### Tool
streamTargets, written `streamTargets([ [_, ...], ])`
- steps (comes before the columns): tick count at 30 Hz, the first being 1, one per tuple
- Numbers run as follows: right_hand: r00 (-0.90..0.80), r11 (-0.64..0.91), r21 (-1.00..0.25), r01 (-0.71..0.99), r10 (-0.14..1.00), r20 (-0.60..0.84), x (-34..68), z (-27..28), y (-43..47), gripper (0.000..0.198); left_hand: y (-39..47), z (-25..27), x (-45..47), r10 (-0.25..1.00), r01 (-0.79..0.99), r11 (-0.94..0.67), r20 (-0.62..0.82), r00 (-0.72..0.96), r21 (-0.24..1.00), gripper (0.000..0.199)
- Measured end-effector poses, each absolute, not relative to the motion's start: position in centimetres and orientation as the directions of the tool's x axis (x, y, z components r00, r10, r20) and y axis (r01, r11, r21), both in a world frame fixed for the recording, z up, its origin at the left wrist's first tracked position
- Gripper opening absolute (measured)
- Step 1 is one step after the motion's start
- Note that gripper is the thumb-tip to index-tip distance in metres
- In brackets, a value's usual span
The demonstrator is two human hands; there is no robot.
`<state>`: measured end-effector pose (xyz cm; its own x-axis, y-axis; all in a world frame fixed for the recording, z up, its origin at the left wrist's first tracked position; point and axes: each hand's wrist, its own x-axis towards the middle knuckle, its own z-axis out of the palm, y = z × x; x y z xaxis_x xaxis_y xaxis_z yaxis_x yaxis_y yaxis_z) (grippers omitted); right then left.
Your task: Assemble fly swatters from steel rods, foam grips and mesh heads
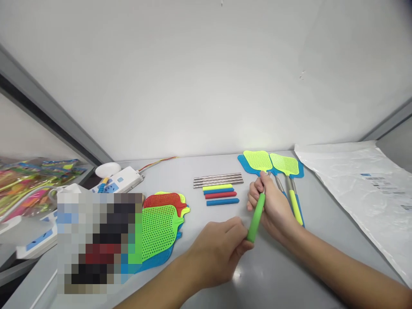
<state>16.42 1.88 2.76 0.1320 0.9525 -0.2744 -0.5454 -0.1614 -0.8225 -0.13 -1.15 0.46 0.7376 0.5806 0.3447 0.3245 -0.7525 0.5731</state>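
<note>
While the right hand (273, 208) closes around the yellow-green mesh fly swatter (257, 161) at its metal shaft, the left hand (222, 249) pinches its green foam grip (256, 218). Both sit just right of the loose coloured foam grips (220, 194) on the grey table (273, 266).

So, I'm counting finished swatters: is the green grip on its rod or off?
On. The green grip sheathes the rod below the yellow-green head; right hand holds the rod, left hand pinches the grip's end.
</note>
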Motion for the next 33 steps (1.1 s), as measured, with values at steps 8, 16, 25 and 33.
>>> streamTargets([
  [8,0.192,-0.049,-0.824,-0.564,0.963,-0.189,16.3,2.4,1.8,0.042,-1.5,0.5,-0.3,0.629,0.319,-0.621,0.213,0.748,0.716,0.021],
  [16,0.212,0.049,-0.868,-0.494,0.975,-0.066,16.9,3.6,1.7,0.046,-0.8,0.8,-0.1,0.641,0.395,-0.557,0.075,0.764,0.731,0.02],
  [25,-0.124,0.041,-0.988,-0.147,0.99,0.059,17.3,3.8,1.0,0.046,-0.7,1.4,0.2,0.789,0.317,-0.222,-0.021,0.614,0.922,0.032],
  [33,-0.323,0.039,-0.994,-0.097,0.944,0.069,18.5,4.3,1.0,0.028,-1.5,1.5,-0.1,0.816,0.207,-0.066,-0.067,0.575,0.976,0.036],
])
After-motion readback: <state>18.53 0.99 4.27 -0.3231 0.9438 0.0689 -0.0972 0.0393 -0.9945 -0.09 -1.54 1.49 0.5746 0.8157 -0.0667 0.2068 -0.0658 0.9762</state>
